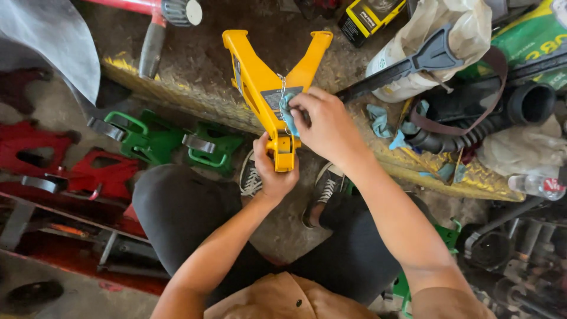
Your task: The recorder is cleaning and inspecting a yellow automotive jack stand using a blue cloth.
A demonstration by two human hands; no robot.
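Observation:
A yellow Y-shaped metal part [260, 77] stands in front of me, its two arms pointing away and a dark label on its middle. My left hand [273, 171] grips its short stem from below. My right hand [325, 124] presses a small blue-grey cloth [287, 112] against the label area. A thin chain hangs beside the cloth. My knees in dark trousers and two dark sneakers [323, 186] are below.
A raised, dirty checker-plate ledge [195, 94] runs behind the part. Green metal parts [150, 137] and red ones [97, 174] lie left. Right are a white bag [449, 41], black corrugated hose [472, 127], blue rags [378, 121] and a plastic bottle [537, 186].

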